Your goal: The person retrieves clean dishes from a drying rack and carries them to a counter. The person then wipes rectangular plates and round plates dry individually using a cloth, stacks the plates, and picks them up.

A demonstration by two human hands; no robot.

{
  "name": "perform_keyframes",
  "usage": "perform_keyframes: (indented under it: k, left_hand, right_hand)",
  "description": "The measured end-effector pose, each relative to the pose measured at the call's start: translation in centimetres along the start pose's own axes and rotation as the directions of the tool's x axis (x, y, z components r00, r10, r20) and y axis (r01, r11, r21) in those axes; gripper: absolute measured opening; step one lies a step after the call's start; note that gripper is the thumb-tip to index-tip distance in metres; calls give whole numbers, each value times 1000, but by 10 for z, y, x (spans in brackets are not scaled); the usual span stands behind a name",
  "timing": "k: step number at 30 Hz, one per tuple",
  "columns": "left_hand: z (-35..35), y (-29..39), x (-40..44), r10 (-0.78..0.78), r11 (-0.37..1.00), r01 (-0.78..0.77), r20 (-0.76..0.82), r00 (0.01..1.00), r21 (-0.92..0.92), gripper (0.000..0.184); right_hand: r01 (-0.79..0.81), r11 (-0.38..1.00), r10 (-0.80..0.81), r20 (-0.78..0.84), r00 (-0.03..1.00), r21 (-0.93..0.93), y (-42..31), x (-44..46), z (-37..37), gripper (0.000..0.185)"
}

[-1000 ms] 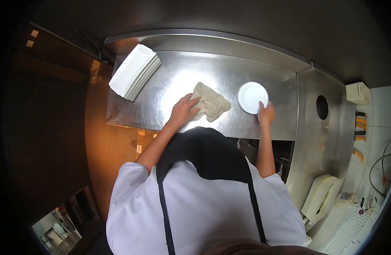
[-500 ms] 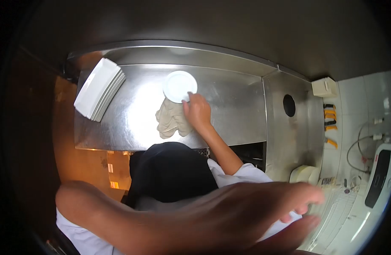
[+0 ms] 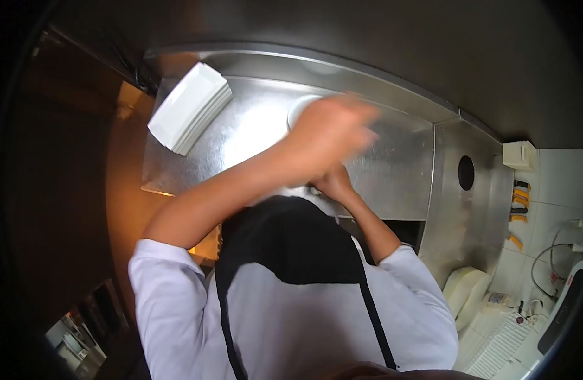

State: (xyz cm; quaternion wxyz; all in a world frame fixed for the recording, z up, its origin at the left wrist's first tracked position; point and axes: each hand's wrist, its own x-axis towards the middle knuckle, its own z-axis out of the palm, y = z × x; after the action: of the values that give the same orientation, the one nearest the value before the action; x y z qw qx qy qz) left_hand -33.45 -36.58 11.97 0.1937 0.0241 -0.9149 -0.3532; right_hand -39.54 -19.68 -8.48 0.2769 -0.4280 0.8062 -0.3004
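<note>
My left hand (image 3: 342,130) is smeared by motion above the steel counter, so its finger pose is unclear. Its arm reaches across from the left and covers part of the round white plate (image 3: 296,109), whose left rim shows beside the wrist. Lower down, close to the counter's front edge, is my right hand (image 3: 335,182). Its fingers curl onto a beige cloth (image 3: 314,190), of which only a small piece shows; the left hand and forearm hide the rest.
A stack of rectangular white plates (image 3: 190,107) stands at the left of the steel counter (image 3: 393,171). To the right, another steel surface has a round dark hole (image 3: 466,173). Beyond it, yellow-and-black handles (image 3: 520,201) line the tiled wall, near a white box (image 3: 519,156).
My left hand has swung from the lower right up over the counter, in front of the plate. My right hand has left the plate's rim and drawn back toward my body.
</note>
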Motion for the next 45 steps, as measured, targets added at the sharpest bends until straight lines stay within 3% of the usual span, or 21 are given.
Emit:
perform_keyframes:
  k: [1, 2, 4, 5, 7, 9, 10, 13, 14, 17, 18, 21, 22, 23, 25, 27, 29, 32, 36, 43, 45]
  left_hand:
    - [9, -56, -12, -71, 996, 78, -133, 989, 51, 34]
    - [15, -93, -28, -318, 946, 324, -184, 930, 5, 30]
    - [34, -144, -61, -567, 806, 582, -142, 811, 110, 36]
    - [55, -175, -76, -686, 724, 683, -6, 728, 101, 65]
    - [98, -186, -100, -550, 822, 556, -79, 831, 122, 107]
    - [119, -180, -100, -413, 888, 415, -58, 909, 198, 135]
    - [128, -179, -97, -395, 895, 394, -38, 918, 209, 137]
    - [151, -190, -95, -380, 909, 396, -135, 915, 128, 135]
    - [154, -194, -96, -357, 920, 380, -191, 914, 99, 134]
    - [151, -194, -96, -397, 905, 417, -175, 901, 91, 132]
    - [154, -199, -97, -386, 903, 412, -194, 902, 118, 131]
    - [144, -183, -100, -341, 905, 379, -203, 918, 192, 129]
    - [142, -179, -101, -334, 915, 363, -177, 926, 177, 128]
    - [138, -174, -105, -321, 917, 346, -150, 935, 198, 127]
    - [127, -163, -108, -294, 920, 309, -97, 951, 239, 125]
    - [115, -155, -102, -374, 886, 338, 57, 926, 317, 126]
    - [116, -145, -89, -424, 858, 358, 113, 899, 369, 126]
    - [137, -135, -57, -430, 857, 342, 168, 887, 386, 125]
    - [159, -134, -26, -495, 797, 373, 160, 854, 475, 123]
    - [161, -143, -17, -515, 761, 339, 196, 835, 553, 120]
    - [156, -146, -16, -503, 775, 340, 195, 842, 532, 120]
  right_hand:
    - [24, 998, -16, -152, 988, 52, 3, 3, -8, 53]
    - [24, 1000, -20, -233, 972, 15, -3, 8, -24, 53]
    - [41, 997, -61, -356, 932, -64, -16, 16, -53, 53]
    - [80, 990, -120, -405, 907, -114, -17, 34, -64, 54]
    - [90, 990, -124, -347, 930, -111, -12, 70, -65, 50]
    - [193, 922, -305, -322, 896, -335, 21, 110, -33, 50]
    - [237, 863, -391, -294, 872, -446, 29, 121, -20, 50]
    - [239, 859, -368, -222, 903, -452, 15, 126, -5, 50]
    - [284, 843, -442, -287, 850, -457, 13, 122, 2, 41]
    - [341, 910, -399, -281, 873, -235, 6, 108, 13, 35]
    - [362, 913, -408, -383, 829, -190, 1, 106, 19, 30]
    - [22, 999, -21, -41, 999, 34, -21, 101, -14, 34]
    - [38, 990, -38, -2, 999, 136, -6, 104, -22, 35]
    - [-29, 920, 10, 50, 999, 390, 9, 102, -27, 37]
    - [-174, 590, 52, 177, 983, 788, 35, 90, -42, 40]
    - [-156, 474, 237, 45, 970, 866, 48, 55, -68, 43]
    - [-158, 24, 241, 148, 959, 987, 71, 26, -81, 49]
    - [85, -160, 191, -54, 980, 983, 102, 1, -79, 56]
    - [178, -210, 311, -107, 944, 961, 122, -33, -54, 60]
    - [164, -355, 273, -66, 960, 921, 114, -52, -24, 65]
    - [167, -290, 269, -87, 959, 942, 105, -47, -25, 65]
